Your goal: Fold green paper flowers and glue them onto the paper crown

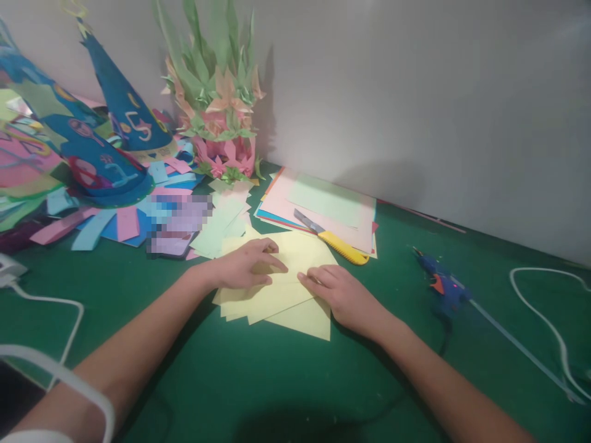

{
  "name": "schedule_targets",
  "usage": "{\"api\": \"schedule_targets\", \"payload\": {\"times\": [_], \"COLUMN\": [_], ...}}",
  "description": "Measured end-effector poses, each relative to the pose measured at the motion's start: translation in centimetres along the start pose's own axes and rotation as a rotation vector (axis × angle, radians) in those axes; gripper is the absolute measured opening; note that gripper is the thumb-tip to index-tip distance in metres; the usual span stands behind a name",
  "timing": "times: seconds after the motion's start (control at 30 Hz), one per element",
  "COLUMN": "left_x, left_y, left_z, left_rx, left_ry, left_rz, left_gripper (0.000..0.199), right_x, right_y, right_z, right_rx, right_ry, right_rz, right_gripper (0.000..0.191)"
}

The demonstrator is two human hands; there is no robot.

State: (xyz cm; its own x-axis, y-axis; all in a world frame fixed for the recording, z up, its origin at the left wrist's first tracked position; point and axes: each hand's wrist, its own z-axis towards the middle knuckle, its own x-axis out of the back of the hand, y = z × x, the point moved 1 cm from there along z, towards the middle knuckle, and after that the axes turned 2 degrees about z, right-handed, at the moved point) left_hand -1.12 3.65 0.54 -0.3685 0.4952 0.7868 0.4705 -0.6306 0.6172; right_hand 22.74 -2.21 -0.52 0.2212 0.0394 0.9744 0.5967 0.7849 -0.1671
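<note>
Several pale yellow paper sheets [300, 317] lie fanned out and overlapping on the green table [277, 375]. Over their left part is my left hand [247, 264], its fingers apart and nothing held between them. My right hand [341, 292] rests at the right side of the sheets, fingertips on the paper and fingers spread a little, holding nothing. Just behind the sheets, a yellow box cutter [341, 246] lies with its grey end on a stack of coloured paper [277, 200].
A blue glue gun [446, 289] with a clear stick lies at the right, near a white cable [545, 314]. Blue cone hats [124, 98], paper strips [95, 227] and a blurred-out phone [178, 227] are at the left. A folded-paper pineapple [221, 117] stands by the wall.
</note>
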Motion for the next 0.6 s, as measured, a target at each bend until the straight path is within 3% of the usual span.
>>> {"api": "schedule_targets", "payload": {"times": [0.27,0.6], "left_x": [0.0,0.0], "left_y": [-0.1,0.0], "left_z": [0.0,-0.2], "left_rx": [-0.008,-0.009], "left_ry": [0.001,-0.017], "left_rz": [-0.011,0.004], "left_gripper": [0.032,0.030], "right_x": [0.3,1.2], "right_y": [-1.3,0.6], "right_z": [1.7,-2.2], "right_rx": [0.105,-0.079], "right_ry": [-0.033,0.118], "right_rz": [-0.012,-0.038], "right_gripper": [0.036,0.038]}}
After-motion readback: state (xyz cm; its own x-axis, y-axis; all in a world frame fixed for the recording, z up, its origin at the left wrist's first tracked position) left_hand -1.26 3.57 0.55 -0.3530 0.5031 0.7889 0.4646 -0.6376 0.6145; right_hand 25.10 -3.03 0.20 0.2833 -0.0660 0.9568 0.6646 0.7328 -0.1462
